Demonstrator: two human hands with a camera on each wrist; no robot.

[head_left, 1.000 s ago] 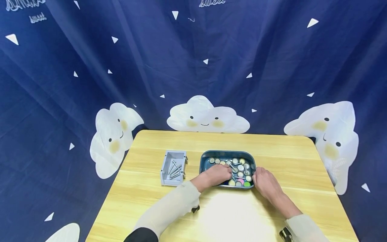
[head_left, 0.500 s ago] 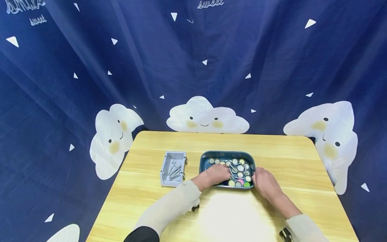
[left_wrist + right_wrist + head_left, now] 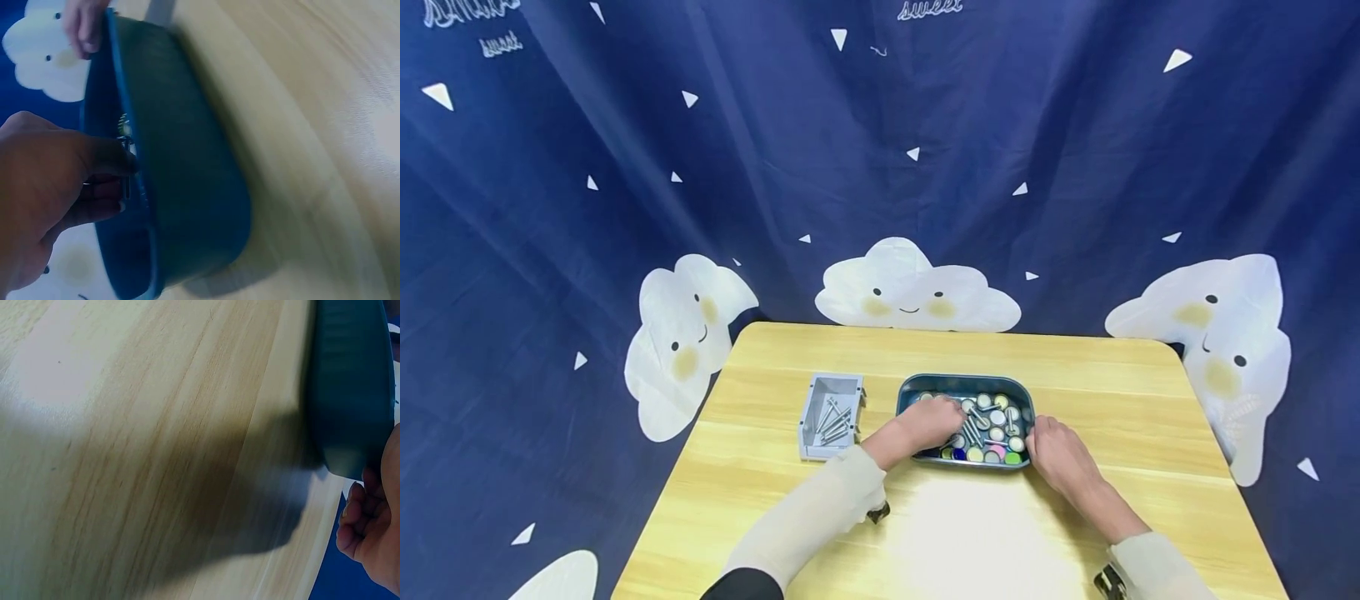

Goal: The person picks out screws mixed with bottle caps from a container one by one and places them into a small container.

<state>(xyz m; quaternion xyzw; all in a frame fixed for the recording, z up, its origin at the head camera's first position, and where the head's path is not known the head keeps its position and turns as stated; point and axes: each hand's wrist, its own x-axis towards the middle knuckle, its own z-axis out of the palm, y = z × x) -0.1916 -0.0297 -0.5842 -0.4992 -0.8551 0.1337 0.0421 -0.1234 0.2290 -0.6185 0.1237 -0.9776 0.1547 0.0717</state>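
Observation:
A dark teal tray (image 3: 955, 383) stands on the wooden table, holding several round bottle caps (image 3: 997, 417) in white, yellow, pink and green among silver bolts (image 3: 973, 432). Over its left part is my left hand (image 3: 931, 421), knuckles up. In the left wrist view the thumb and fingers pinch a thin metal bolt (image 3: 127, 187) just inside the tray's rim; the fingers partly hide it. At the tray's right end, my right hand (image 3: 1060, 450) holds the rim with curled fingers, which the right wrist view shows at the tray's corner.
Left of the tray sits a small grey bin (image 3: 826, 454) with several silver bolts (image 3: 835, 423) inside. Behind the table (image 3: 1075, 367) hangs a dark blue curtain (image 3: 880, 183) with clouds and triangles.
My left hand has drawn back to the left and slightly up, uncovering more bolts and caps, including a dark blue one. My right hand keeps its place at the tray's right end.

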